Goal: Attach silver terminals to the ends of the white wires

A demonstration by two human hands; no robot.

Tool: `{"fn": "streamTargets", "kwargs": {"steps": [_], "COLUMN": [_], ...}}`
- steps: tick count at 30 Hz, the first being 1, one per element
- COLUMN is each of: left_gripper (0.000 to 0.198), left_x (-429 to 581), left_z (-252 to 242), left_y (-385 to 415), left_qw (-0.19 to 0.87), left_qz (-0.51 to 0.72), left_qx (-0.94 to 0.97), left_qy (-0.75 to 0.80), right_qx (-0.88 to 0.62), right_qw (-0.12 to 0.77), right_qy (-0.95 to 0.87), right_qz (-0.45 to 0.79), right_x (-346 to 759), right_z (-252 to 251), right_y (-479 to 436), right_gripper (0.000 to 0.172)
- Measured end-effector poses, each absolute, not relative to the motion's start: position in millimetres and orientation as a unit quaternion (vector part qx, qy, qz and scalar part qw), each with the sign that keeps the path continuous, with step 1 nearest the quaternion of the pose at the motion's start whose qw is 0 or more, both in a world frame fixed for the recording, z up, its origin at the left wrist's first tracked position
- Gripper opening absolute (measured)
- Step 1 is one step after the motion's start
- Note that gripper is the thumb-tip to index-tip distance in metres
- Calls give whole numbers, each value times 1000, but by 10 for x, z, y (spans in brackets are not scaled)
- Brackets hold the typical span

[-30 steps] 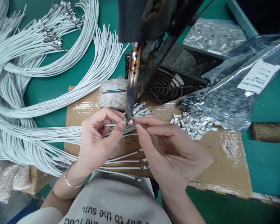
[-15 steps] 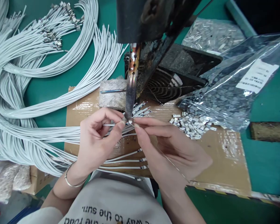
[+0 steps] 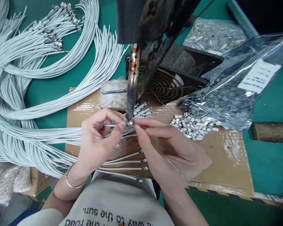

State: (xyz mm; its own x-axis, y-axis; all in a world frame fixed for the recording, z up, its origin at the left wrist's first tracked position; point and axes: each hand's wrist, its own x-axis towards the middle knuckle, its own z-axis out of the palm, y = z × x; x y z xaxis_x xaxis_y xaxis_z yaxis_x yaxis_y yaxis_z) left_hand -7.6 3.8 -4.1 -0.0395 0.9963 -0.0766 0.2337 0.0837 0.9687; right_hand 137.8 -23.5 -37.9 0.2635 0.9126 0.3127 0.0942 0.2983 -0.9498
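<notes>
My left hand (image 3: 100, 141) pinches the end of a white cable (image 3: 109, 125) between thumb and forefinger. Facing it, my right hand (image 3: 165, 144) has thumb and fingertips closed on a thin wire (image 3: 175, 168), which runs back under the palm. Both sets of fingertips nearly meet at the soldering iron's tip (image 3: 130, 110), which comes down from above onto the cable end. The tiny part at the tip is mostly hidden by fingers. Several cables with small metal ends (image 3: 143, 161) lie below, between my hands.
Bundles of white cables (image 3: 49, 131) cover the left side. A grey block (image 3: 113, 95) sits left of the iron. Behind it stands a black fan (image 3: 167, 84). Loose metal connectors (image 3: 194, 125) spill from a clear bag (image 3: 231, 91) at right. Cardboard (image 3: 226, 163) lies beneath.
My right hand has shifted very slightly to the left, with the wire still between its fingers. The left hand is nearly unmoved at the iron's tip.
</notes>
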Motion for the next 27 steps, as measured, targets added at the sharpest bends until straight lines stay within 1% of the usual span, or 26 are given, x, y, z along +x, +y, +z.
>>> {"fn": "streamTargets", "kwargs": {"steps": [5,9,16,27], "left_gripper": [17,18,18,19], "left_x": [-65,-42,-8,-9], "left_z": [-31,-32,-40,-51], "left_y": [33,8,-38,-21], "left_qw": [443,415,366,372], "left_qz": [427,436,443,451], "left_qx": [534,553,594,592], "left_qy": [581,577,563,554], "right_qx": [-503,-500,-506,-502], "right_qw": [622,621,617,621], "right_qy": [-498,-497,-510,-507], "right_qz": [335,342,321,326], "right_x": [1369,1369,1375,1381], "right_z": [-377,-383,-385,-386], "right_y": [-241,-245,-246,-249], "right_gripper": [22,20,22,20]}}
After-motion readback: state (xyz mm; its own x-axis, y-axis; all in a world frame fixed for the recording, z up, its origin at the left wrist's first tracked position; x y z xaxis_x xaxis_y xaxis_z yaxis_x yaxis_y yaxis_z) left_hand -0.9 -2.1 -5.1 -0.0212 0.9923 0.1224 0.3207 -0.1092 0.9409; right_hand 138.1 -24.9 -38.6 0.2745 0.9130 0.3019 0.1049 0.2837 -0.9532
